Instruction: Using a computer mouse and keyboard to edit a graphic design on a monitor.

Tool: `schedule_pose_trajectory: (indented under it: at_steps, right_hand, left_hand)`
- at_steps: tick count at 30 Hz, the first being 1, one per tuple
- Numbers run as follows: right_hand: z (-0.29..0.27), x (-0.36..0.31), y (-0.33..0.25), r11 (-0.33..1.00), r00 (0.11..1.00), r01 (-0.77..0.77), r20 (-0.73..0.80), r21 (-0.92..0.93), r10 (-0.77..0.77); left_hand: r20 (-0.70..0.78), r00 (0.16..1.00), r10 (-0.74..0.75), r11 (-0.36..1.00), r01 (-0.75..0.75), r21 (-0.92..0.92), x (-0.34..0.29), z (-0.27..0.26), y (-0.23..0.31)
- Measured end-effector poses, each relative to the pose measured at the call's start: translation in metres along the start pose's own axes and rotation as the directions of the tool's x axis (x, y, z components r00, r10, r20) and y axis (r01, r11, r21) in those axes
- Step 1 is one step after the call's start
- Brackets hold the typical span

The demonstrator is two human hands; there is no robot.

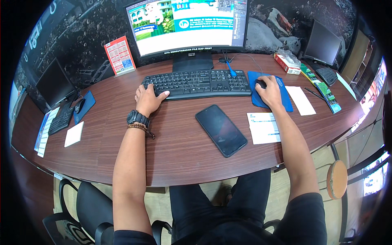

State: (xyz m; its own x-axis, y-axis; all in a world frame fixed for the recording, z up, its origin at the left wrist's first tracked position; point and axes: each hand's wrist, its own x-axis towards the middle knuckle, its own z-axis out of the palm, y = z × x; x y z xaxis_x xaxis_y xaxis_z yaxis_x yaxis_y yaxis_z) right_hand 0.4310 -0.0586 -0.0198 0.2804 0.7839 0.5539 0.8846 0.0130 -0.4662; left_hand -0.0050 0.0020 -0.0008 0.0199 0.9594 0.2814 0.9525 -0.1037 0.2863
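My left hand (148, 99) rests on the left end of a black keyboard (192, 83), its fingers apart over the keys and the thumb stretched out. A black watch and a beaded bracelet circle that wrist. My right hand (269, 92) is closed over a black computer mouse (260, 83), which shows only in part, on a blue mouse pad (286, 98). Behind the keyboard stands a lit monitor (188, 24) with a colourful layout in green, blue and white. Between my forearms a black smartphone (221, 130) lies face up, its screen dark.
A printed paper (263, 128) lies partly under my right forearm. A blank white slip (301, 100), a pen and a green ruler-like strip (322, 92) lie farther right. A red calendar (119, 56) stands back left. Other monitors stand at both sides. An office chair (92, 204) is lower left.
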Motion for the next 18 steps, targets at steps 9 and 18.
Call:
schedule_pose_trajectory:
  at_steps: [9, 18]
  right_hand:
    - [-0.0013, -0.0012, -0.0033, 1.0, 1.0, 0.011, -0.006, 0.017, -0.01]
    - [0.0003, -0.0018, -0.0027, 1.0, 0.999, 0.013, -0.035, 0.01, -0.012]
  left_hand:
    - [0.0, 1.0, -0.007, 1.0, 0.007, 0.001, 0.0004, 0.0004, -0.0012]
    - [0.021, 1.0, -0.017, 1.0, 0.017, 0.007, 0.0003, -0.002, 0.001]
